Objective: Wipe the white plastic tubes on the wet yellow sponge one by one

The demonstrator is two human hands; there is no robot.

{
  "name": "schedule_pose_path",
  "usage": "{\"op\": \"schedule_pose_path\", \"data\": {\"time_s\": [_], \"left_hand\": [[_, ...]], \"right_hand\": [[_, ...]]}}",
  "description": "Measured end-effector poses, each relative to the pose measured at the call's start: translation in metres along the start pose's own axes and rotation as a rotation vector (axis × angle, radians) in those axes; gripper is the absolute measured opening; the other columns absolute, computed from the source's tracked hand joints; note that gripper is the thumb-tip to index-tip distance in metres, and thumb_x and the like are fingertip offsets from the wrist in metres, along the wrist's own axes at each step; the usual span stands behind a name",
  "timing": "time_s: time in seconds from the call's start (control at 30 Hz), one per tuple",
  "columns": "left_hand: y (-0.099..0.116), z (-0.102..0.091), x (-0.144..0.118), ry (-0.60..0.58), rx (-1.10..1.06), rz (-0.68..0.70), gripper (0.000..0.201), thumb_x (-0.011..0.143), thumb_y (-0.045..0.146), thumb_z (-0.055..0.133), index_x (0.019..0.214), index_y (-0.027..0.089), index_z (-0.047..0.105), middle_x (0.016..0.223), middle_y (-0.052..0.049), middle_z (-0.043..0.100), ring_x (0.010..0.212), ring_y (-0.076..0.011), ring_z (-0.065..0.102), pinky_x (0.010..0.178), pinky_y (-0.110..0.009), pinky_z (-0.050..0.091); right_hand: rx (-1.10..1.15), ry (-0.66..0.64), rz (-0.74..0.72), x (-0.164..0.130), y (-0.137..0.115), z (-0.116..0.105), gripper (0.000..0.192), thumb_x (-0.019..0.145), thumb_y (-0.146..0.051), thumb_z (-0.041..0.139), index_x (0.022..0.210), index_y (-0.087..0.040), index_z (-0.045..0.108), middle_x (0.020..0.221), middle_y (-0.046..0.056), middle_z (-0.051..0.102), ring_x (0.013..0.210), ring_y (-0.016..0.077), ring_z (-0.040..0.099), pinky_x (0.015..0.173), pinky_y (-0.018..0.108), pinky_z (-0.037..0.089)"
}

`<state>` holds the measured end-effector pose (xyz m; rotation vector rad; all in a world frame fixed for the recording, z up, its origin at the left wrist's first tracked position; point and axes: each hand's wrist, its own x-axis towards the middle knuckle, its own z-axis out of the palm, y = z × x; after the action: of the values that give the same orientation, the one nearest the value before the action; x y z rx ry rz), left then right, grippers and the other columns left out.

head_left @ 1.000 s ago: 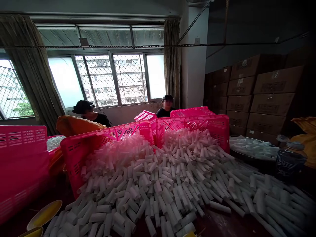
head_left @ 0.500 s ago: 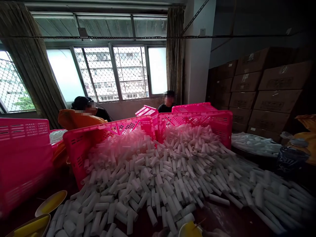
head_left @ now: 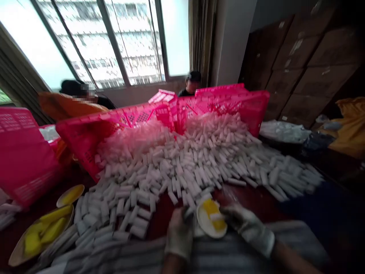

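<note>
No text, label, brand or number can be read anywhere in the view. The stacked cardboard boxes point(head_left: 302, 57) at the right carry pale stickers and dark printed patches, but motion blur and dim light leave them illegible. The pink plastic crates point(head_left: 228, 101) and the white tubes point(head_left: 182, 167) heaped on the table show no marking that can be made out.

— What sort of place is this?
— A small packing workshop: white tubes point(head_left: 182, 167) heaped at twelve o'clock, pink crates point(head_left: 225, 101) behind, stacked cartons point(head_left: 308, 64) at two o'clock, co-workers point(head_left: 191, 83) seated by the window point(head_left: 114, 42).
</note>
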<state>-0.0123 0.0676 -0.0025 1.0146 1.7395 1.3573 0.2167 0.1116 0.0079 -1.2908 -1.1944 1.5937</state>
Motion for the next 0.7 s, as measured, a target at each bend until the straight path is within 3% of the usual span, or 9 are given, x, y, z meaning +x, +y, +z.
{"op": "schedule_pose_path", "data": {"time_s": [0.1, 0.17, 0.23, 0.33, 0.43, 0.57, 0.7], "left_hand": [[-0.012, 0.002, -0.001, 0.002, 0.095, 0.145, 0.031, 0.074, 0.016, 0.072, 0.105, 0.018, 0.075, 0.104, -0.012, 0.073, 0.101, -0.0286, 0.07, 0.1, -0.046, 0.056], [-0.017, 0.003, -0.001, 0.002, 0.171, 0.215, 0.03, 0.08, 0.019, 0.069, 0.109, 0.016, 0.074, 0.103, -0.012, 0.072, 0.099, -0.0278, 0.07, 0.1, -0.047, 0.055], [-0.017, 0.003, -0.001, 0.003, 0.231, 0.23, 0.03, 0.083, 0.02, 0.067, 0.111, 0.015, 0.074, 0.102, -0.012, 0.072, 0.098, -0.0273, 0.07, 0.098, -0.047, 0.056], [-0.011, 0.003, -0.001, -0.008, 0.26, 0.215, 0.03, 0.084, 0.018, 0.068, 0.113, 0.012, 0.073, 0.103, -0.013, 0.072, 0.097, -0.0272, 0.071, 0.097, -0.047, 0.057], [-0.007, 0.003, -0.001, -0.005, 0.218, 0.176, 0.029, 0.082, 0.017, 0.071, 0.11, 0.014, 0.074, 0.103, -0.012, 0.072, 0.096, -0.0265, 0.071, 0.096, -0.044, 0.057], [-0.008, 0.003, -0.001, 0.004, 0.181, 0.16, 0.027, 0.08, 0.014, 0.073, 0.107, 0.016, 0.076, 0.102, -0.011, 0.072, 0.097, -0.0263, 0.07, 0.098, -0.043, 0.056], [-0.007, 0.002, 0.0, 0.0, 0.183, 0.154, 0.026, 0.079, 0.013, 0.074, 0.105, 0.016, 0.076, 0.103, -0.011, 0.072, 0.097, -0.0261, 0.07, 0.097, -0.043, 0.057]], "right_hand": [[-0.106, 0.005, -0.079, 0.001, 0.001, -0.005, 0.064, 0.054, -0.072, 0.082, 0.093, -0.022, 0.074, 0.111, 0.011, 0.075, 0.111, 0.0322, 0.068, 0.1, 0.043, 0.056], [-0.224, -0.003, -0.139, 0.002, 0.006, -0.01, 0.059, 0.065, -0.065, 0.08, 0.104, -0.022, 0.074, 0.118, 0.01, 0.073, 0.115, 0.0305, 0.067, 0.106, 0.044, 0.053], [-0.337, -0.011, -0.239, 0.001, 0.012, -0.014, 0.049, 0.075, -0.059, 0.075, 0.106, -0.021, 0.074, 0.111, 0.009, 0.074, 0.108, 0.0281, 0.069, 0.106, 0.044, 0.054], [-0.38, -0.028, -0.35, -0.002, 0.015, -0.018, 0.04, 0.079, -0.056, 0.072, 0.097, -0.021, 0.075, 0.096, 0.007, 0.072, 0.092, 0.0245, 0.071, 0.092, 0.04, 0.06], [-0.36, -0.051, -0.35, -0.005, 0.01, -0.018, 0.041, 0.076, -0.056, 0.074, 0.098, -0.022, 0.074, 0.102, 0.008, 0.071, 0.093, 0.0247, 0.071, 0.089, 0.039, 0.061], [-0.369, -0.027, -0.292, -0.008, 0.006, -0.014, 0.047, 0.075, -0.052, 0.077, 0.11, -0.021, 0.071, 0.116, 0.009, 0.072, 0.109, 0.0281, 0.068, 0.105, 0.044, 0.054], [-0.265, 0.0, -0.202, -0.014, 0.012, -0.008, 0.037, 0.075, -0.056, 0.074, 0.087, -0.022, 0.07, 0.089, 0.007, 0.071, 0.088, 0.0252, 0.07, 0.087, 0.041, 0.061]]}}
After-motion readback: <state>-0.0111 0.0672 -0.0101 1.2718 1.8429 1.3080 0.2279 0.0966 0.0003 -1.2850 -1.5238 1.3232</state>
